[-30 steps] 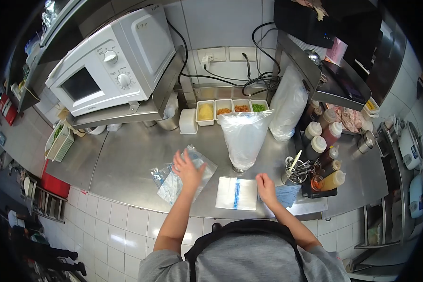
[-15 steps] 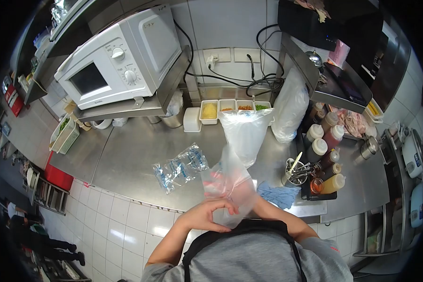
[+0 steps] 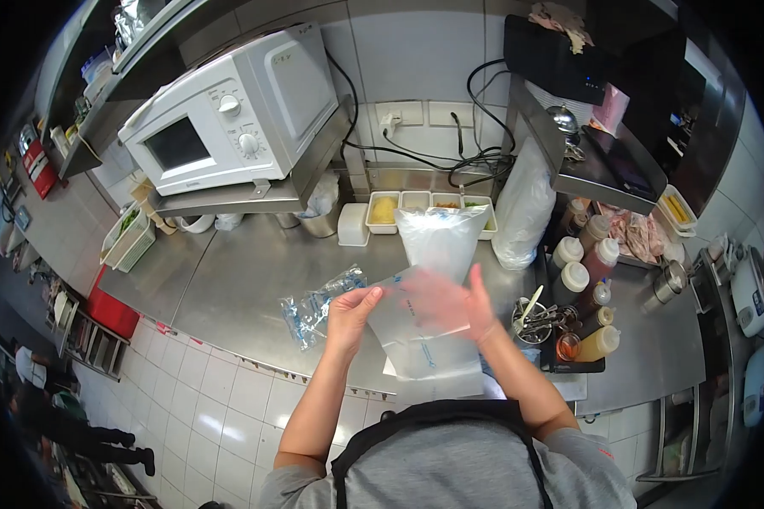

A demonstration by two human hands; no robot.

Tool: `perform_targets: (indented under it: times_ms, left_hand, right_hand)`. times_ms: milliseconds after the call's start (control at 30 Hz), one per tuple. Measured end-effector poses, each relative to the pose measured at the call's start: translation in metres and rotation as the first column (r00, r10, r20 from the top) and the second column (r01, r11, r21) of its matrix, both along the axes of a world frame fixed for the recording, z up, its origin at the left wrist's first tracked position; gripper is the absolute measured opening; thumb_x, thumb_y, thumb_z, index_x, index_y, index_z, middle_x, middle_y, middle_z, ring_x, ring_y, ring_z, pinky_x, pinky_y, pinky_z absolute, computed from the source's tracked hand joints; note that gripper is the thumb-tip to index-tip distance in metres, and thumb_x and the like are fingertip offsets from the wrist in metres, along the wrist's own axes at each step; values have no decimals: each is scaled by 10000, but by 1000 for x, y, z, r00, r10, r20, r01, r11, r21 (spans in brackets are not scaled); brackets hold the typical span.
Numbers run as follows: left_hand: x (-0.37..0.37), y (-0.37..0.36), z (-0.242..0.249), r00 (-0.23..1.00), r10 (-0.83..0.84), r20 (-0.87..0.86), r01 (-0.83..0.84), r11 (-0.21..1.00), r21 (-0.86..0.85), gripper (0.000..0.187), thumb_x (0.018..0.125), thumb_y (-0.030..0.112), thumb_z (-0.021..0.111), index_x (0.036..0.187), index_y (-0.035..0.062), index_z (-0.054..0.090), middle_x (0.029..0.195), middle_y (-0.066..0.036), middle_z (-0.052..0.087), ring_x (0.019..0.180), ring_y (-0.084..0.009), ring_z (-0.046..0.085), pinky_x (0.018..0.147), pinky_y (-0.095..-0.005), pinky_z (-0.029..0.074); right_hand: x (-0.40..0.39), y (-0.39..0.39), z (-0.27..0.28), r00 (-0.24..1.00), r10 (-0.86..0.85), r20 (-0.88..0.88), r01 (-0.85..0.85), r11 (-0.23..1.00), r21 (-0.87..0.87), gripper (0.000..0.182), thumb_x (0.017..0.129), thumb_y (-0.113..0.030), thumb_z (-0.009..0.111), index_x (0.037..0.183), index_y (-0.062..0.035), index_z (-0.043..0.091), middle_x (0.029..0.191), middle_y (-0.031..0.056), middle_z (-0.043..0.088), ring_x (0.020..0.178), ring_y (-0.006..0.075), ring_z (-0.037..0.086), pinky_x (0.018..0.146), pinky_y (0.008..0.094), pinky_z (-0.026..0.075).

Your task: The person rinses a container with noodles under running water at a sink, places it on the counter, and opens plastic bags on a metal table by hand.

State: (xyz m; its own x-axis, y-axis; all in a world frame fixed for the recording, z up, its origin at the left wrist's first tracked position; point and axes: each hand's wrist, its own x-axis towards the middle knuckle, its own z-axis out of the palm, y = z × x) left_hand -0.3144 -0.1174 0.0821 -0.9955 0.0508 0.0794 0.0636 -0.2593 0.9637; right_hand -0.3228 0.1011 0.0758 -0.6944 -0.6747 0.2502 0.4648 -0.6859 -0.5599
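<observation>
My left hand pinches the upper left corner of a clear plastic bag with faint blue print, which hangs flat in front of my body. Behind the bag's upper right part is my right hand, fingers spread and blurred, with the thumb pointing up. Beyond the hands, a filled whitish plastic bag stands on the steel counter. Crumpled clear packets with blue print lie left of my left hand.
A microwave sits on a shelf at the upper left. White food containers line the back wall. Sauce bottles and a cup of utensils stand at the right. People are at the far lower left.
The clear bag has been opened out flat from a gathered shape. My left hand has moved up and forward, and my right hand has risen and spread behind the bag.
</observation>
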Motion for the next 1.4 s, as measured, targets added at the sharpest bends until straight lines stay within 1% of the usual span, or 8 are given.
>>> perform_targets:
  times_ms: [267,500,600,700,900,1033,1300,1400]
  left_hand:
    - [-6,24,8,995,-88,-54,82,991,-104,135,805,124,666,874,9,677,871,-75,674,821,-114,605,790,-259,452]
    - [3,56,7,892,-253,-375,260,965,-34,272,898,156,534,701,-13,615,698,-60,610,664,-118,562,637,-229,445]
    - [6,55,-5,835,-506,-217,518,855,-1,406,947,298,424,675,22,543,648,-32,553,575,-97,494,534,-228,390]
    - [5,66,-21,829,-559,29,536,807,248,309,933,336,446,827,62,540,598,3,497,542,-87,497,490,-226,393]
    - [-52,35,53,859,-477,-184,506,847,166,191,923,239,494,915,53,536,761,-10,572,663,-98,578,617,-249,499]
    - [-104,32,94,944,-284,-166,251,948,-194,126,901,152,517,946,44,563,767,-14,584,666,-116,588,635,-252,505]
    - [-105,55,-105,888,-167,429,184,983,3,114,881,110,482,926,77,580,637,-4,528,486,-66,443,386,-203,331]
    - [-98,70,-125,962,35,270,4,990,-143,165,917,158,436,866,50,550,628,-28,524,491,-103,469,376,-225,350]
  right_hand:
    - [0,17,25,670,-435,-602,739,468,485,147,839,-169,623,854,-24,644,807,22,584,718,79,535,676,219,438]
    - [3,13,7,553,-433,-712,831,342,438,276,866,-213,598,675,-16,583,665,-27,520,610,54,472,561,214,383]
    - [-2,-1,-14,579,-583,-570,814,453,363,256,887,-221,563,711,-36,574,656,-38,503,589,67,469,554,225,392]
    - [1,14,-7,791,-597,135,550,791,269,192,891,-206,552,765,-62,563,660,-43,500,580,73,477,538,228,393]
    - [-17,54,51,839,-468,-279,544,743,389,123,853,-181,593,785,-85,558,629,-40,510,560,56,491,521,199,392]
    - [-60,51,80,634,-610,-476,772,459,440,96,840,-145,587,784,-71,564,608,-31,519,493,62,468,437,215,369]
    - [-83,24,-112,515,-752,-412,588,-40,808,90,834,-106,498,829,-38,556,605,58,554,387,115,459,299,266,309]
    - [-93,15,-145,240,-610,-755,766,-358,533,138,839,-124,476,813,-3,535,680,210,576,641,373,569,582,424,425]
